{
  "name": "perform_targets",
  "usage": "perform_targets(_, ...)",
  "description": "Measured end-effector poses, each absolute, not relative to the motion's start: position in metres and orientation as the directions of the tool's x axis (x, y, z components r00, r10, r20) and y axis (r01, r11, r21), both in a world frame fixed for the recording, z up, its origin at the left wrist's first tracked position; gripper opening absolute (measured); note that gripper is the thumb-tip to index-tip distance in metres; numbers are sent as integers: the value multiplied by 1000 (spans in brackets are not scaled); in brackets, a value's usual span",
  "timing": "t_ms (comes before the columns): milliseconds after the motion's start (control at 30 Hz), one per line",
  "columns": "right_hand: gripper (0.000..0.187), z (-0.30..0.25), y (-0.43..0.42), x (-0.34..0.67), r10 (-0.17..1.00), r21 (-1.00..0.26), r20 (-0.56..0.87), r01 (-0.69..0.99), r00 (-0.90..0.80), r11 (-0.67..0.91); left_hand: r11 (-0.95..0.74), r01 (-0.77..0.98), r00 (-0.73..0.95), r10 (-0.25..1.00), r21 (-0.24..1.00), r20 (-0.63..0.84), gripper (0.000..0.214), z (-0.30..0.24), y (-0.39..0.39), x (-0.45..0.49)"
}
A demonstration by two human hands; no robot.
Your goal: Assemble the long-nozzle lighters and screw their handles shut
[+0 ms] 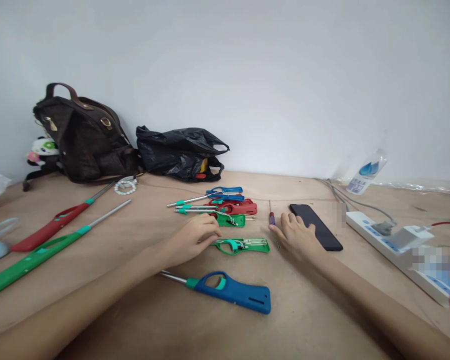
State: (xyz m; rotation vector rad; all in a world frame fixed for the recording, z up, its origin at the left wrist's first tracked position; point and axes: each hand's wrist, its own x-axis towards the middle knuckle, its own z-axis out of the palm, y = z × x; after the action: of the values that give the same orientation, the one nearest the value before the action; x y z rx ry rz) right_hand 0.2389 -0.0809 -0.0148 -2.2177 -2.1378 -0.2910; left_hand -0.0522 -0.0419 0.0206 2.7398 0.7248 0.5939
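Observation:
My left hand rests on the wooden table, fingers curled on the metal tube of an opened green lighter half-shell. My right hand lies flat with fingers apart, fingertips next to a small red-handled screwdriver and beside a black phone. A whole blue stick lighter lies in front of my left forearm. Behind my hands sits a pile of opened lighters in blue, red and green.
A long red lighter and a long green lighter lie at the left. A brown handbag and a black plastic bag stand by the wall. A white power strip, cables and a water bottle sit right.

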Motion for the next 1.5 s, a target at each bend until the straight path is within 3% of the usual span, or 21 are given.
perform_targets(100, 36, -13, -82, 237, 984, 75, 178, 997, 19, -33, -850, 420, 796, 513, 317, 322, 23, 21, -42, -53)
perform_targets(200, 31, -7, -84, 234, 960, 42, 280, 999, -19, 8, -854, 419, 793, 509, 307, 335, 24, 21, -41, -54)
perform_targets(300, 23, -1, -90, 226, 918, -124, 347, 960, -194, 250, -852, 423, 793, 513, 309, 329, 24, 21, -39, -54)
perform_targets(367, 15, 0, -96, 218, 859, -259, 355, 844, -368, 469, -843, 435, 795, 525, 317, 304, 23, 20, -39, -54)
perform_targets(467, 15, -4, -103, 207, 772, -344, 361, 695, -523, 632, -835, 458, 802, 536, 304, 264, 20, 18, -38, -54)
perform_targets(867, 18, -20, -102, 199, 735, -263, 452, 711, -506, 652, -872, 434, 845, 482, 227, 233, 25, 13, -35, -54)
perform_targets(1100, 13, -18, -102, 197, 769, -294, 429, 732, -474, 615, -872, 453, 830, 489, 187, 269, 24, 7, -31, -54)
perform_targets(1300, 10, -8, -83, 203, 810, -396, 419, 720, -411, 570, -879, 456, 831, 477, 139, 287, 24, 5, -30, -54)
perform_targets(1500, 21, -4, -37, 191, 764, -201, 408, 767, -500, 609, -882, 456, 831, 471, 124, 295, 26, 5, -35, -54)
